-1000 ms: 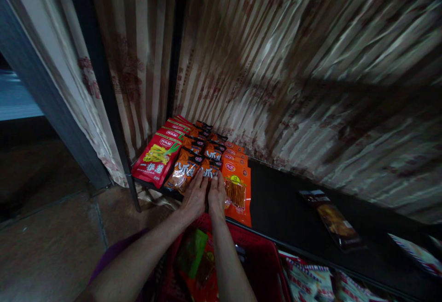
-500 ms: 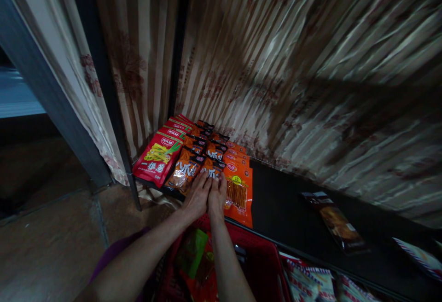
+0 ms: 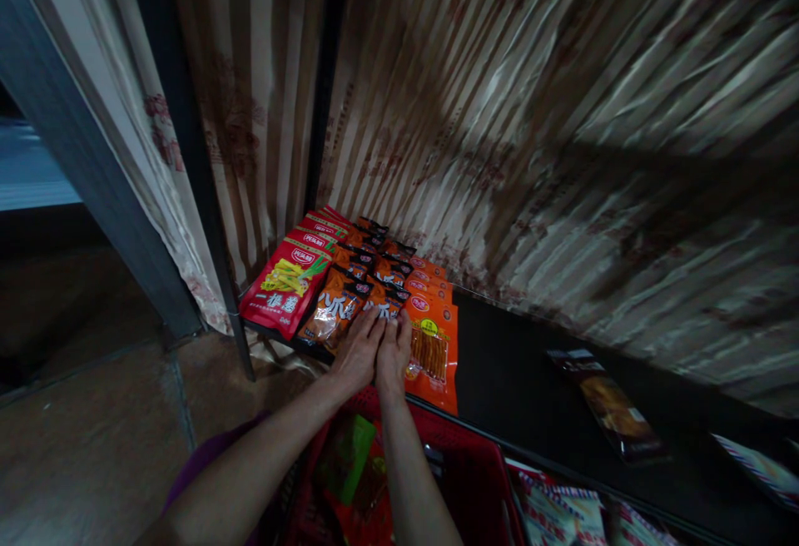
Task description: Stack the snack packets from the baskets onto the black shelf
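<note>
On glossy flat snack packets [image 3: 340, 313], both hands [image 3: 374, 354] press.

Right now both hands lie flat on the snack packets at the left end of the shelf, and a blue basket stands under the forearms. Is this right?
Not quite: the basket under the forearms is red, not blue, as the head view shows. The rest holds: the left hand and right hand lie flat, side by side, on the snack packets at the left end of the shelf.
</note>
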